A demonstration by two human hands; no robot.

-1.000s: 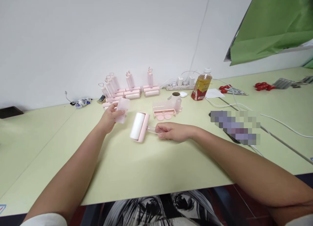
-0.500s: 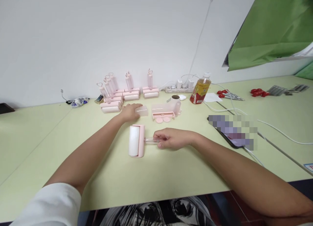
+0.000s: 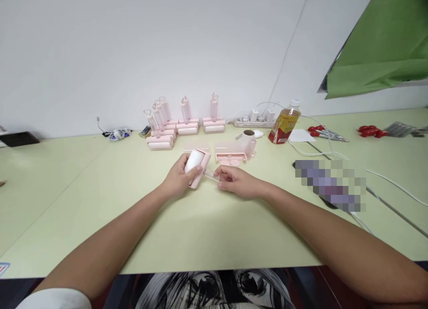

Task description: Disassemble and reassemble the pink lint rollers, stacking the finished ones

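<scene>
- Roller of pink plastic (image 3: 206, 159), with a white cylinder (image 3: 193, 159) along its head and a slim clear handle (image 3: 211, 175), is held tilted over the middle of the pale yellow-green bench (image 3: 214, 242).
- The person's left grip (image 3: 178, 177) is wrapped around the head of the roller, thumb across its front, fingers mostly hidden behind.
- The right grip (image 3: 238, 183) is narrow, fingers curled and thumb set against the clear handle; I cannot tell how firmly it pinches.
- The step in hand looks like a two-sided hold — head in one, handle in the other — so it should go best with the left kept steady and the right doing any fine turning or pressing, straight along the handle.
- Thumb pressure probably belongs on the pink plastic; leaning on the white cylinder could mark or spin it.
- Pinching the handle close to the head should limit bending; whether the joint is fully seated is too small to see.
- Just behind lies a translucent flat cover (image 3: 196, 146), and to its right a pink plastic trough (image 3: 231, 156) with two flat round pink discs (image 3: 235, 162) in front — keeping the knuckles high should avoid nudging these.
</scene>
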